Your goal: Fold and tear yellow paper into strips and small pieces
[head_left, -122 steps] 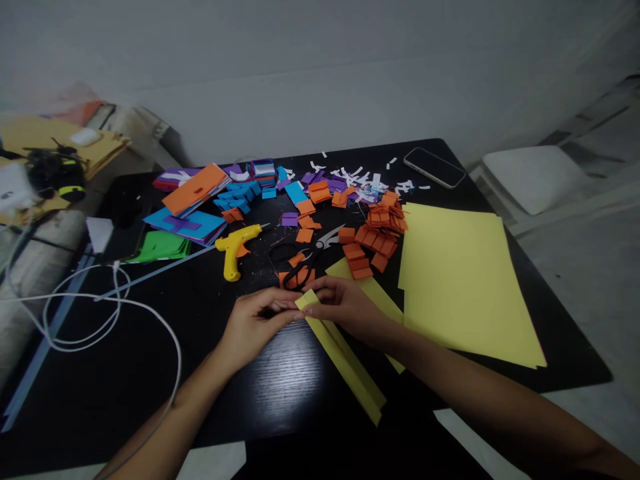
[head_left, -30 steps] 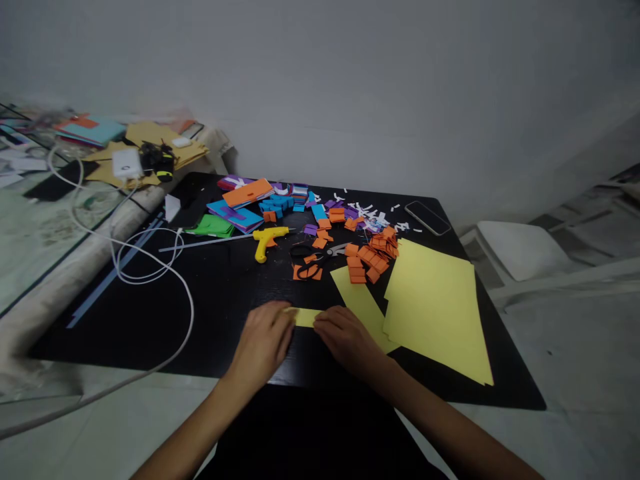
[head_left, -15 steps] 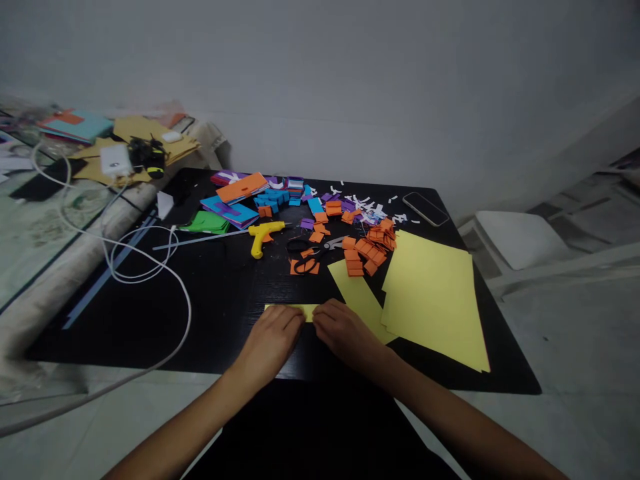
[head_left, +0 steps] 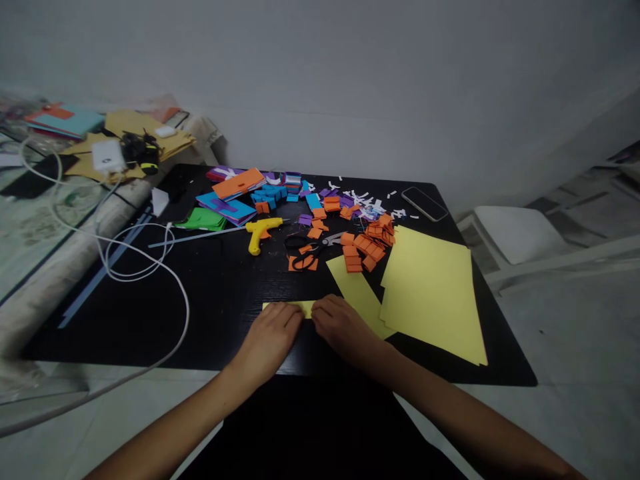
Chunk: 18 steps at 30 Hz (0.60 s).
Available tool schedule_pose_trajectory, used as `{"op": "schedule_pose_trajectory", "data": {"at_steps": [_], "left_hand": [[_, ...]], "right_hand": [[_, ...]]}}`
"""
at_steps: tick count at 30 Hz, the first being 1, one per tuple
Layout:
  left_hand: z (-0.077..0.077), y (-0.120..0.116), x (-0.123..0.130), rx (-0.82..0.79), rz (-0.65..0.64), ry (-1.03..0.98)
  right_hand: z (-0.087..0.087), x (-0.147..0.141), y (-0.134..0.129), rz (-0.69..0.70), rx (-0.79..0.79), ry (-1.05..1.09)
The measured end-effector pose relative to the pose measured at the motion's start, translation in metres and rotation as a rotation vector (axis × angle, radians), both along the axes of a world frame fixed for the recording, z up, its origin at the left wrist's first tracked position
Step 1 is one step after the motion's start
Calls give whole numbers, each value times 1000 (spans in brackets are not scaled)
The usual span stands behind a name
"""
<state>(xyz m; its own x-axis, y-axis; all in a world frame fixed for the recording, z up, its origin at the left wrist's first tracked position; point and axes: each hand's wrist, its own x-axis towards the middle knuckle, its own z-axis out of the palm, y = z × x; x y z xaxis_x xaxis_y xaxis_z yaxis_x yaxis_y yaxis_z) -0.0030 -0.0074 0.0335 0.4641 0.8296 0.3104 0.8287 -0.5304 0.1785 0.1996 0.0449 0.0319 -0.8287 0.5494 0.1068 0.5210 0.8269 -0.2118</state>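
Observation:
A narrow yellow paper strip (head_left: pixel 307 308) lies crosswise near the front of the black table. My left hand (head_left: pixel 275 330) is closed over its left part, fingers curled down onto the paper. On the right end, my right hand (head_left: pixel 340 325) presses with bent fingers, covering that end. A short piece of the strip shows between the two hands. Just right of my right hand is a larger yellow paper piece (head_left: pixel 367 300), lying at a slant. Beyond the strip are black-handled scissors (head_left: pixel 315 248) and a yellow glue gun (head_left: pixel 259 233).
Yellow sheets (head_left: pixel 433 293) are stacked at the right. Folded orange paper pieces (head_left: pixel 367 247), purple pieces and white scraps (head_left: pixel 370 205) spread across the back. A phone (head_left: pixel 424 203) lies at the back right. A white cable (head_left: pixel 185 293) loops over the left side. A white chair (head_left: pixel 515 233) stands right.
The view has shifted slightly, so everything sits a little higher and further left. Both hands stay on the yellow strip in nearly the same pose.

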Motion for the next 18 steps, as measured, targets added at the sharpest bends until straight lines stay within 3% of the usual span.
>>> {"op": "schedule_pose_trajectory", "data": {"at_steps": [18], "left_hand": [[6,4,2,-28,-5,93]], "right_hand": [[12,5,5,14,-4,-75]]}}
